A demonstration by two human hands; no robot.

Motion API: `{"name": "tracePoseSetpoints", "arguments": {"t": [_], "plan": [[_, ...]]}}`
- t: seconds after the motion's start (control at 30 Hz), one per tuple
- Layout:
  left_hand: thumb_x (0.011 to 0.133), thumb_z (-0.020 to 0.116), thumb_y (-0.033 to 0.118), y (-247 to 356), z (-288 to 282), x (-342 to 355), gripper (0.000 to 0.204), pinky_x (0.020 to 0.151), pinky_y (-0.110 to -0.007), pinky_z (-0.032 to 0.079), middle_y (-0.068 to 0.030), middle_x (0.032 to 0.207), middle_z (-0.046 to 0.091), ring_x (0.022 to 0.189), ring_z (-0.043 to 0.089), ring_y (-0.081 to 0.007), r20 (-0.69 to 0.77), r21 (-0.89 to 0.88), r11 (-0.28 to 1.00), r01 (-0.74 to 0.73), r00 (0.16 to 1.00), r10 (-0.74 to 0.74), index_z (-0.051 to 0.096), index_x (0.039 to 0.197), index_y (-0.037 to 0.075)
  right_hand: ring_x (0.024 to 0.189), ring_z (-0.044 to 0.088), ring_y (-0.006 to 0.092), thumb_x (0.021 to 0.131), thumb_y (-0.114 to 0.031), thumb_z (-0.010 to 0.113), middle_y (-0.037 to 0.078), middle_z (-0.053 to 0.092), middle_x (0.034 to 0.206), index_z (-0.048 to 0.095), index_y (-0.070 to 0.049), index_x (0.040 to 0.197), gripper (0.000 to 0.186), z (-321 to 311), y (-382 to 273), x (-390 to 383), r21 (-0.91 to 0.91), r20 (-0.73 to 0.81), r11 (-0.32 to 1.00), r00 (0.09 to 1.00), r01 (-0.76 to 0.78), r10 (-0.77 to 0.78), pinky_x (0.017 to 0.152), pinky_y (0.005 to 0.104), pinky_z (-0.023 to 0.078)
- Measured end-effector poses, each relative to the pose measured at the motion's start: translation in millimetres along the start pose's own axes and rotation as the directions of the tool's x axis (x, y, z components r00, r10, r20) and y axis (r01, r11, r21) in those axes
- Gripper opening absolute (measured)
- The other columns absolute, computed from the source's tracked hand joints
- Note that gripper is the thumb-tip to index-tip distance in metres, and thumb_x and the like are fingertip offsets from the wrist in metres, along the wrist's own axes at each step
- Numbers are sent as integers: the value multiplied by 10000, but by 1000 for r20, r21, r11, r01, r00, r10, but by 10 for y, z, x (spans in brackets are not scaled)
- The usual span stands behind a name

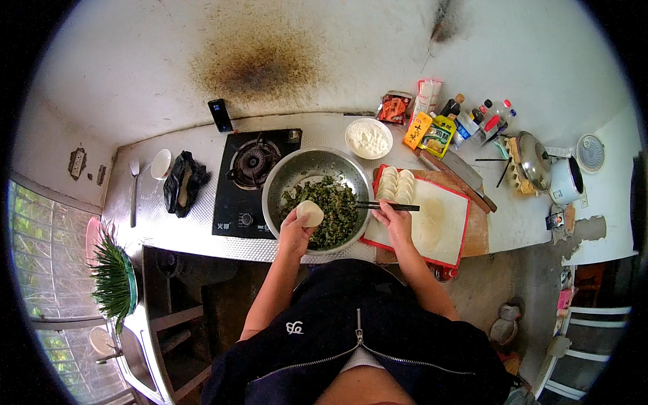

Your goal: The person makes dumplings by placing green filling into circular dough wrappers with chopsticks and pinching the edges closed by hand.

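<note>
My left hand [293, 235] holds a round, pale dumpling wrapper [310, 213] over the near left side of a large steel bowl [290, 171]. Chopped dark green filling [332, 219] lies in the bowl. A pair of dark chopsticks [408, 207] is gripped in my right hand [395, 224], their tips over the bowl's right part. Beyond that hand, rows of folded white dumplings [395, 183] rest on a red-edged white mat [451, 199], with a floury patch to their right.
A two-knob-wide black gas stove [229, 196] stands left of the bowl. A white bowl of flour [369, 139] sits behind. A cleaver [459, 169] lies by the mat; bottles [489, 121] and seasoning packets [437, 135] crowd the back right. A black plastic bag [192, 196] lies left.
</note>
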State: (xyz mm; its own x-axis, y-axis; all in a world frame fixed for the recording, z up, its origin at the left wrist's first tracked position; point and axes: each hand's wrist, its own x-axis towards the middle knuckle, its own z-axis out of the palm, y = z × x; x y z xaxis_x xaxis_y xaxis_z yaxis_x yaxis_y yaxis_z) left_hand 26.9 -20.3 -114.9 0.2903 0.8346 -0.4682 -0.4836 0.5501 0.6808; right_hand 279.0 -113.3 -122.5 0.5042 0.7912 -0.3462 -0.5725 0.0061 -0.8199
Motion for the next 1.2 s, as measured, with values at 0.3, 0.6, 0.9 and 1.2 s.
{"name": "tracePoseSetpoints", "arguments": {"t": [0.3,0.6,0.9,1.2], "plan": [[999,419,148,78,303,-76,361,970,-471,513,-192,1262,518,1184,531,-326,72,-189,971,145,988,-134,447,1291,-64,906,658,183,945,-95,583,124,656,1013,622,69,1083,218,500,-223,-465,-237,306,879,891,413,-336,805,310,569],[1004,456,198,55,253,-46,323,896,-419,538,-130,1184,577,1063,589,-262,56,-175,974,145,989,-138,515,1245,-8,966,671,259,772,56,665,121,650,1138,641,-37,1094,335,650,-448,-711,-271,858,151,309,951,-411,816,330,557],[999,467,190,20,87,41,302,852,-374,535,-105,1159,607,1026,609,-238,55,-215,967,137,990,-128,538,1233,13,1103,620,289,817,-50,587,127,627,1197,649,-30,1116,306,723,-656,-782,-231,953,93,245,968,-178,918,362,523],[1011,425,161,128,155,-28,334,977,-415,517,-174,1260,539,1148,563,-308,114,-287,943,166,984,-138,471,1269,-45,1016,649,214,931,-58,588,143,652,1135,639,21,1097,190,625,-657,-740,-324,640,670,677,668,-365,879,331,547]]}}
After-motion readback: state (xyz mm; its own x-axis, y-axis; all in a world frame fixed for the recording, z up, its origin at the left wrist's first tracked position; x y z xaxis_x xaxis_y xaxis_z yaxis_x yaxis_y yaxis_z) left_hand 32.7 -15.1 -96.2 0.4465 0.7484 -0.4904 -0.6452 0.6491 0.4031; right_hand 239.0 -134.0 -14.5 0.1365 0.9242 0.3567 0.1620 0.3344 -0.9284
